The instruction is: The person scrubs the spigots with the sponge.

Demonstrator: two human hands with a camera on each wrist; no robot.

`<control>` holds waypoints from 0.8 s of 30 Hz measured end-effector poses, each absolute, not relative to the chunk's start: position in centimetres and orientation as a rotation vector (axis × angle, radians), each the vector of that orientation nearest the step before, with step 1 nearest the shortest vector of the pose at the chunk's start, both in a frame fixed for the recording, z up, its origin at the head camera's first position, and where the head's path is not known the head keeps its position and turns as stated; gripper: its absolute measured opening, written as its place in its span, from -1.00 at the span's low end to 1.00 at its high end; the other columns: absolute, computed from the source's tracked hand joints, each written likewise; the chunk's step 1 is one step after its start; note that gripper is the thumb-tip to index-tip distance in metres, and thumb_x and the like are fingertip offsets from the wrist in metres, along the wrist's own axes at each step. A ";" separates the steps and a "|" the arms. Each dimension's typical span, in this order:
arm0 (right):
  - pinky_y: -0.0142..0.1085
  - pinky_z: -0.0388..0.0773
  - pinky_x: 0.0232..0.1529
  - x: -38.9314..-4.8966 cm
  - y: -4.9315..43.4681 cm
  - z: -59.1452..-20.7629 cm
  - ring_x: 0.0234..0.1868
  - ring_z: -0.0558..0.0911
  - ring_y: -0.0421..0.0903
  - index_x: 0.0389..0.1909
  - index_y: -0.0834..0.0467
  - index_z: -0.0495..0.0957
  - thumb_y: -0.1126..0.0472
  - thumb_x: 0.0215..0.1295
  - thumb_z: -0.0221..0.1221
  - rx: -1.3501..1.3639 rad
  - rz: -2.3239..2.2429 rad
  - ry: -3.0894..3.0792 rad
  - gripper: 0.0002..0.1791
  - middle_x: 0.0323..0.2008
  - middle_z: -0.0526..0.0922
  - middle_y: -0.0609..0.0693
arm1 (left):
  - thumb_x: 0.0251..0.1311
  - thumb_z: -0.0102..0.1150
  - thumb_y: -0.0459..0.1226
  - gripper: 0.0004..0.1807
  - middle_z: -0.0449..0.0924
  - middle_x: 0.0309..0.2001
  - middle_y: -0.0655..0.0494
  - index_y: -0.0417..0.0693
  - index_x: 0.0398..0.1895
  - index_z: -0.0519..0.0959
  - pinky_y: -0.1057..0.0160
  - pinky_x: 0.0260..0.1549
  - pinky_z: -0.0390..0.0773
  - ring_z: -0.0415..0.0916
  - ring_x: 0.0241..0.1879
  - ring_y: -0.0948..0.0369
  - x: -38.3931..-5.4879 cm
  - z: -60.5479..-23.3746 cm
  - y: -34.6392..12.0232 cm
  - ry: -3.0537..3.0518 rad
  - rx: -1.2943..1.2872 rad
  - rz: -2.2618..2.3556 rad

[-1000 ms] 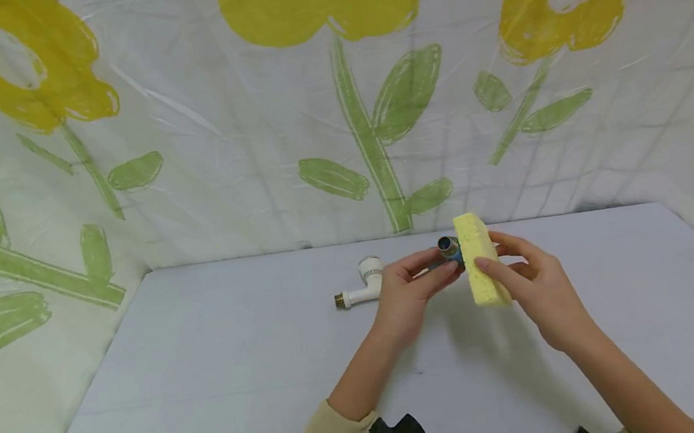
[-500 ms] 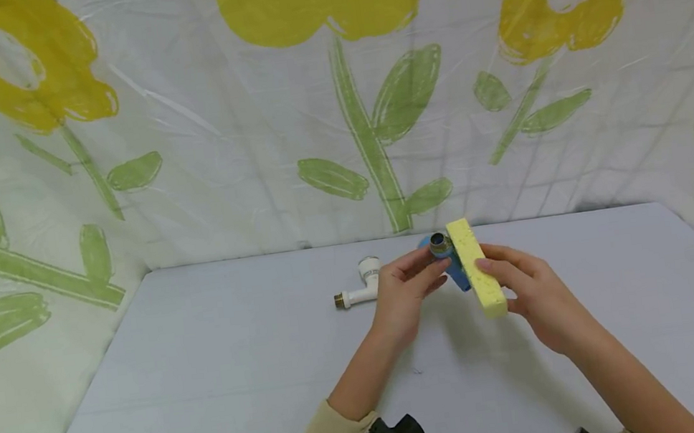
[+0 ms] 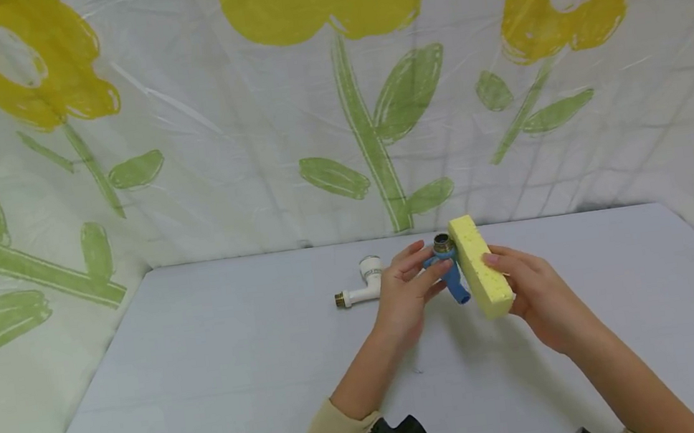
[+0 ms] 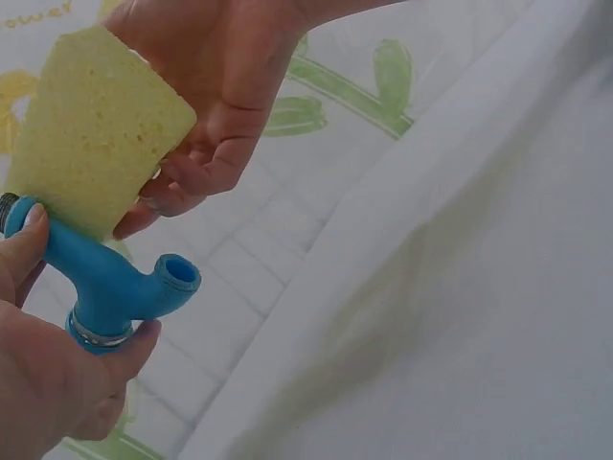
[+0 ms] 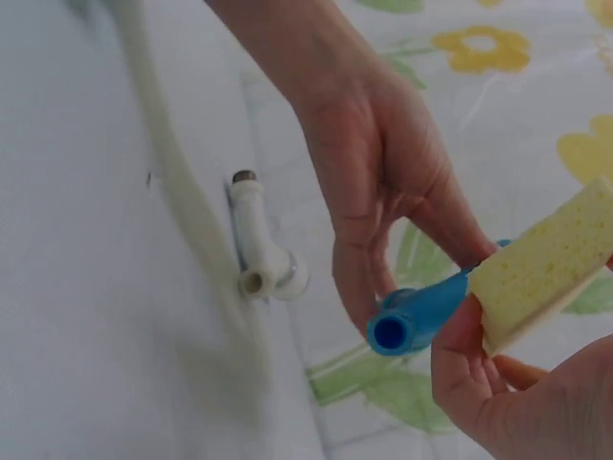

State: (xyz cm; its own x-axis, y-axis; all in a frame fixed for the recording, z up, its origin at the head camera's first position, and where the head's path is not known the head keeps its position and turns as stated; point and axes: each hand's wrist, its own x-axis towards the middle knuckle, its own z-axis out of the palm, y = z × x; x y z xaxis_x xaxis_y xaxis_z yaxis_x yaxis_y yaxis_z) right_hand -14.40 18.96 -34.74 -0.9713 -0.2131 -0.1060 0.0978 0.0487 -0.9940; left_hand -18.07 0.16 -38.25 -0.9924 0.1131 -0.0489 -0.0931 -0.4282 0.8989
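The blue tap [image 3: 455, 282] is in the air above the desk [image 3: 241, 359], in the grasp of the left hand [image 3: 400, 304]: thumb and fingers pinch it. The right hand [image 3: 541, 294] pinches the sponge [image 3: 485, 272], which stands just to the right of the blue tap in the head view. In the left wrist view the sponge seems to touch it near the thread [image 3: 443, 246], but I cannot tell it surely.

I think the main danger is a slip. The left grip uses mostly the fingertips, with the thumb close to the thread and a finger under the collar [image 4: 98, 337], so a strong push from the sponge could turn the blue tap or make it drop to the desk. The rough thread could also catch the soft sponge and tear a piece from it, if the rubbing is hard. The white tap [image 3: 369, 290] lies to the left of the blue tap, partly behind the left hand, and a falling piece could perhaps knock it.

As the head view shows, the long axis of the blue tap is nearly upright, from the thread to the spout [image 4: 170, 293]. The thread is its upper end, with the mouth facing upward; the spout points down, leaning slightly to the right.
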 end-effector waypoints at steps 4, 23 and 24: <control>-0.34 0.70 -0.15 -14.4 18.8 -34.8 -0.11 0.65 -0.24 0.56 0.45 0.16 0.05 0.68 -0.08 -0.091 -2.009 2.097 -0.32 -0.03 0.63 -0.18 | 0.31 0.23 -0.61 -0.58 0.29 0.50 -0.24 -0.63 0.22 0.53 0.10 0.11 0.74 0.59 0.16 0.10 -18.2 -38.3 0.0 1.592 0.056 2.558; -0.29 0.71 -0.14 -14.6 19.5 -34.2 -0.16 0.67 -0.17 0.52 0.14 0.26 -0.04 0.71 -0.12 -0.106 -2.070 2.046 -0.46 -0.01 0.59 -0.13 | 0.35 0.35 -0.47 -0.66 0.17 0.58 -0.19 -0.44 0.14 0.65 -0.21 0.53 0.28 0.13 0.61 -0.08 -18.3 -37.8 -1.5 1.981 0.396 2.238; -0.29 0.71 -0.14 -14.6 19.6 -34.2 -0.17 0.67 -0.17 0.48 0.09 0.30 -0.04 0.71 -0.12 -0.109 -2.081 2.038 -0.51 -0.02 0.60 -0.13 | 0.35 0.34 -0.47 -0.67 0.17 0.58 -0.19 -0.44 0.14 0.65 -0.20 0.53 0.30 0.15 0.60 -0.07 -18.3 -37.8 -1.6 1.973 0.405 2.238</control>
